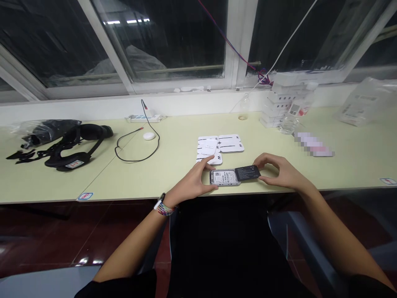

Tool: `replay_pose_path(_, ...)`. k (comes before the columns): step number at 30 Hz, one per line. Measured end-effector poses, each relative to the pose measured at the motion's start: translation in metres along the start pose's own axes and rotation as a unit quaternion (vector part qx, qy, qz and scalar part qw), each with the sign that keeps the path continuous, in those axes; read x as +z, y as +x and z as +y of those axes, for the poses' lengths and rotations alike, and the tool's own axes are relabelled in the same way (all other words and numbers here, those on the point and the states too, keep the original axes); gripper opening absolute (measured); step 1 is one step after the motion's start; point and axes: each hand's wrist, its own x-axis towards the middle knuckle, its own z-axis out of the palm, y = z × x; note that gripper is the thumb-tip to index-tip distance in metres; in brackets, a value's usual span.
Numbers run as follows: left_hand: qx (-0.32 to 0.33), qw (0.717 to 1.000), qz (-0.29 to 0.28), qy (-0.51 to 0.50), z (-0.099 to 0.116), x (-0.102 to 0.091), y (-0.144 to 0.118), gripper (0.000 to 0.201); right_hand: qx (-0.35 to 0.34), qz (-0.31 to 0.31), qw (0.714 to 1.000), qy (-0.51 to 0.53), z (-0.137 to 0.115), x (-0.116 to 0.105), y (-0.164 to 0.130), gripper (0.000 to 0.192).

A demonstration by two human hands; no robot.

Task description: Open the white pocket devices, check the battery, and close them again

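Observation:
My left hand point(194, 179) holds the left end of a small flat electronic device point(223, 177), thumb on the near edge and fingers at the far edge. Its back is off, showing a white printed label with barcodes and a QR code. My right hand point(281, 171) pinches the right end of a thin black battery point(247, 173) with fine print on it. The battery's left edge meets or overlaps the device's right end; whether it is seated there I cannot tell. Just beyond lie white cards point(231, 142) marked W, with a small white cover-like piece point(209, 146) on top.
A black cable point(159, 145) loops around near a round white puck point(149, 135) and a power strip point(145, 118). At left rests a black headset point(74, 159). White boxes point(273, 108), a water bottle point(290, 123) and a plastic bag point(359, 103) stand along the back right.

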Motion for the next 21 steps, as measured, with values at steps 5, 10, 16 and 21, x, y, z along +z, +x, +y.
replay_pose_path(5, 0.001, 1.0, -0.001, -0.004, 0.0012, 0.0001, 0.0001, 0.097, 0.013, 0.006, 1.0, -0.004, 0.003, 0.0038, -0.0021, 0.032)
replay_pose_path(10, 0.0, 1.0, -0.002, -0.006, 0.0008, 0.0001, 0.0, 0.096, 0.007, 0.007, 1.0, 0.004, 0.006, 0.0048, -0.003, 0.034)
replay_pose_path(16, -0.004, 1.0, -0.004, 0.002, 0.0004, 0.0002, 0.0003, 0.097, 0.003, 0.009, 1.0, 0.0, 0.0081, 0.0045, -0.0037, 0.035)
replay_pose_path(21, -0.001, 1.0, -0.003, 0.004, 0.0008, 0.0002, 0.0002, 0.096, 0.005, 0.01, 1.0, 0.0, 0.0065, 0.0045, -0.0039, 0.035)
